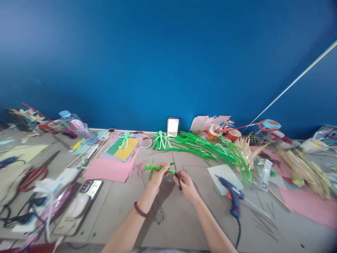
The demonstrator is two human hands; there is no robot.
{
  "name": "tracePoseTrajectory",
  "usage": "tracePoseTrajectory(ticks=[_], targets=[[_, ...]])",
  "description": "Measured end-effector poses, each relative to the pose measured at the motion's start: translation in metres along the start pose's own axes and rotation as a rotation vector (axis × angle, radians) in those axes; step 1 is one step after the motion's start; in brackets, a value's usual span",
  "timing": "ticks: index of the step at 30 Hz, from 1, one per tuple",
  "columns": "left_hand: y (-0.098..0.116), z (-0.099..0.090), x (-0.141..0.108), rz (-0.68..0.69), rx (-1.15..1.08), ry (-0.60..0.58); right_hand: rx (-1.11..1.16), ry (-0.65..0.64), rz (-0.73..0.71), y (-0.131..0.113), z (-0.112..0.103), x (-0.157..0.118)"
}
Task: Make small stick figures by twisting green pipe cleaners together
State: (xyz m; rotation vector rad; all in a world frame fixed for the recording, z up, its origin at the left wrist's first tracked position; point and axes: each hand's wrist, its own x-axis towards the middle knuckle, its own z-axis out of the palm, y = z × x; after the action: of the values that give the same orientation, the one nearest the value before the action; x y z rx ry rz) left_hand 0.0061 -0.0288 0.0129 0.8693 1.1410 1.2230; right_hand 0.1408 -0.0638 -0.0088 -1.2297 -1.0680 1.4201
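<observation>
My left hand is closed on a bright green pipe-cleaner figure, held level above the table. Its head and arms stick out to the left, and its two legs reach right past my fingers. In my right hand is a pair of scissors with black handles. Their blades point away from me and cross at the tip of the figure's nearer leg; whether they touch it is hard to tell. Beneath my left hand lies a metal ruler, partly covered by my forearm.
Green pipe cleaners lie fanned out at the back, beside similar finished-looking figures. A blue glue gun with its cord rests at right. Left are pink paper, a phone, red-handled scissors and a plastic bottle.
</observation>
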Motion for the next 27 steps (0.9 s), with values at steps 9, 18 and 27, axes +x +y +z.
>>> tracePoseTrajectory(ticks=[9, 18, 27], targets=[[-0.0002, 0.0004, -0.0006, 0.021, 0.018, 0.004, -0.027, -0.025, -0.009, 0.0055, -0.0048, -0.0002], [0.0070, 0.0042, -0.0059, -0.016, 0.055, -0.001, -0.072, -0.008, -0.021, 0.0062, -0.0044, -0.0027], [-0.0005, 0.0021, -0.0030, -0.039, -0.093, 0.020, 0.113, -0.133, 0.125, -0.0020, -0.0063, -0.0077]])
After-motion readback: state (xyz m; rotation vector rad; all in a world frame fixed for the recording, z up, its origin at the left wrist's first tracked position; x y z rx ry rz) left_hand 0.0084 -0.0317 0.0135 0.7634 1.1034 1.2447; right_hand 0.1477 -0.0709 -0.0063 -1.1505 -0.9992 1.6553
